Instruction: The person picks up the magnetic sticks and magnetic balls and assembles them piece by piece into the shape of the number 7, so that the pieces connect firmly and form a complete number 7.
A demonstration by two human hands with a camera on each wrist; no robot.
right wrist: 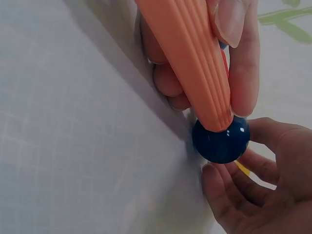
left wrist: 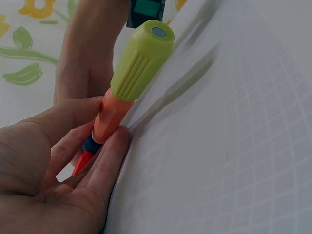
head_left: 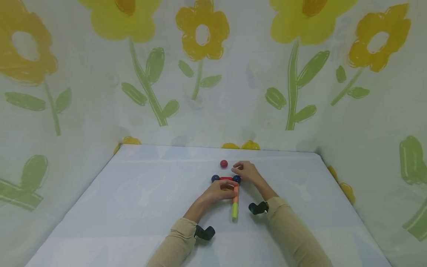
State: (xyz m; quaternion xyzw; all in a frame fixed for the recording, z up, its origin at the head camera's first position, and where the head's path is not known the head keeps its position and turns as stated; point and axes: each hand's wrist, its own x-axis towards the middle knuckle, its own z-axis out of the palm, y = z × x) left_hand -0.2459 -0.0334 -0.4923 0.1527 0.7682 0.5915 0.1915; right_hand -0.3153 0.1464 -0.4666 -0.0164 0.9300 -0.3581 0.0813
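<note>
My left hand [head_left: 220,191] pinches an orange rod [left wrist: 113,116] between thumb and fingers. A lime-green rod [head_left: 235,210] continues from its near end, with a small grey disc in the tip. At the orange rod's far end is a dark blue ball [right wrist: 222,140]. A red rod [head_left: 226,178] joins that ball to a second blue ball [head_left: 215,178] on the left, partly behind my left fingers. My right hand [head_left: 247,171] is just beyond the right-hand blue ball, its fingers loosely bent and its fingertips close to the ball.
A loose red ball [head_left: 224,163] lies farther back on the white table [head_left: 150,207], left of my right fingertips. Flower-printed cloth [head_left: 233,92] rises behind the table and on both sides. Each wrist bears a black camera, such as the right one [head_left: 258,208].
</note>
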